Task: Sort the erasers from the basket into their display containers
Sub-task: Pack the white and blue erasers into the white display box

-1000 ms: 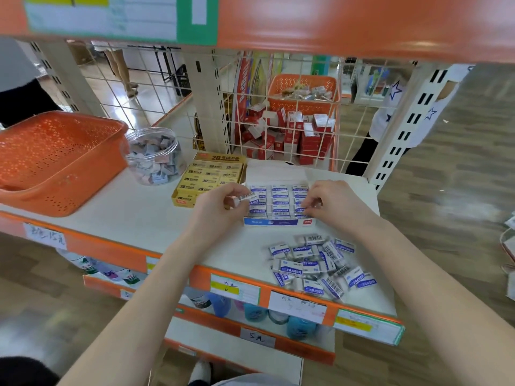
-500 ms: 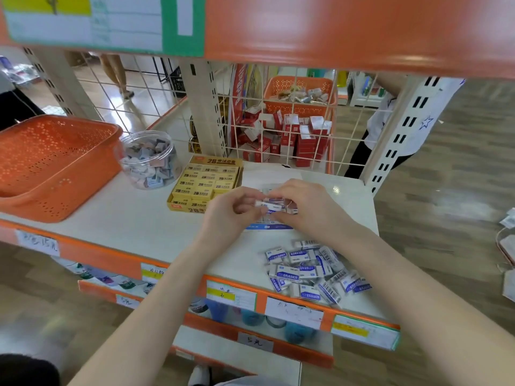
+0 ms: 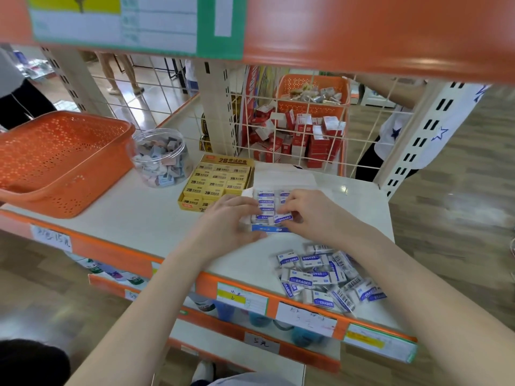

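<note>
White shop shelf (image 3: 133,218), orange trim up front. Pinching one blue-and-white eraser (image 3: 282,218) with right hand (image 3: 315,215), right at front row of blue display box (image 3: 269,229). Gripping that box's left end with left hand (image 3: 228,222). Loose erasers (image 3: 326,277) piled near front edge, yellow box (image 3: 217,182) just behind, clear jar (image 3: 161,157) and orange basket (image 3: 61,160) further left.
</note>
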